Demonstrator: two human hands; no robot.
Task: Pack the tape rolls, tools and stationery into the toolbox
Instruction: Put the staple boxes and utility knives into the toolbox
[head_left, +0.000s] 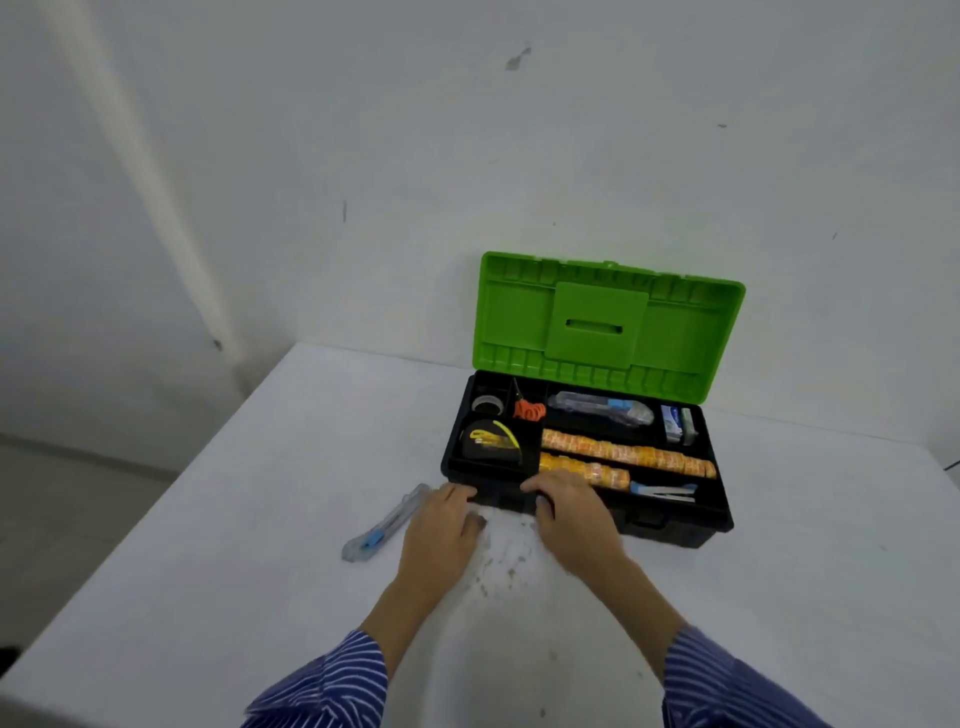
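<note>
A: Currently, item 1: black plastic toolbox (670, 525) with green hinged lid (602, 322) propped upright against the wall, so the tray stays reachable.

B: Contents?

A: Yellow-and-black tape measure (491, 442) in the near-left compartment; small grey tape roll (487, 403) and orange-handled scissors (529, 409) behind it; clear-and-blue utility knife (602, 408) along the back; white-and-blue box (675, 423) at the right end; 2 rows of orange-patterned tape rolls (628, 453) laid lengthwise; blue stapler (665, 491) at the front.

B: Outstanding?

A: 1 item: second clear-and-blue utility knife (387, 522) lying on the white table (260, 519), just left of the toolbox.

B: Hands?

A: Left hand (441, 530) rests loosely open at the toolbox's front-left corner, holding nothing. Right hand (569, 512) lies over the front rim, fingers curled, apparently empty; probably steadying the box. Packing looks nearly complete.
</note>
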